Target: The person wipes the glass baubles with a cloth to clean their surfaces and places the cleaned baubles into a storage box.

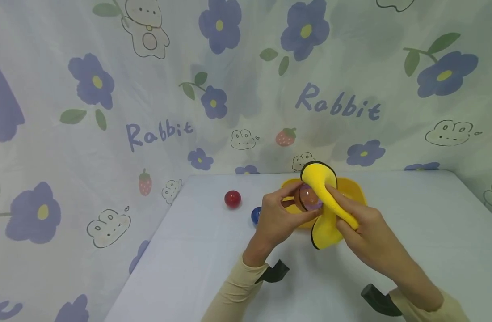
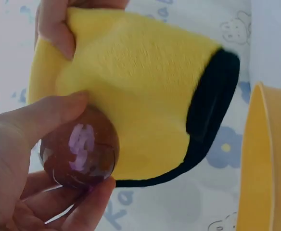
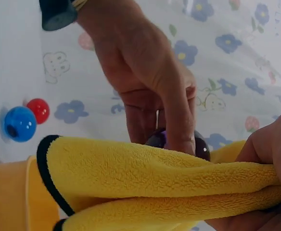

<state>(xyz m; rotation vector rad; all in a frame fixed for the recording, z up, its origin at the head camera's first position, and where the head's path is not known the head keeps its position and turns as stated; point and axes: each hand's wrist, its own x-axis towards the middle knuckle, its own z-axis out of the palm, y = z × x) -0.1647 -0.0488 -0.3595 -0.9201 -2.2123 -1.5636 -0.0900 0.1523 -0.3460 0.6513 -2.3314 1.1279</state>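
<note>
In the head view my left hand (image 1: 275, 220) holds a glossy see-through ball (image 1: 309, 198) between thumb and fingers. It looks purplish there and brownish in the left wrist view, where the ball (image 2: 80, 149) lies against a yellow cloth. My right hand (image 1: 364, 230) grips this folded yellow cloth (image 1: 330, 210), which has a black edge, close beside the ball. The right wrist view shows two thick folds of the cloth (image 3: 131, 168) pinched in the fingers, with part of the ball hidden behind them.
Behind the hands a yellow container (image 1: 356, 190) stands on the white table (image 1: 189, 259); hands and cloth hide what is inside. A red ball (image 1: 232, 199) and a blue ball (image 1: 255, 216) lie to its left. A flower-patterned curtain (image 1: 246, 80) hangs behind the table.
</note>
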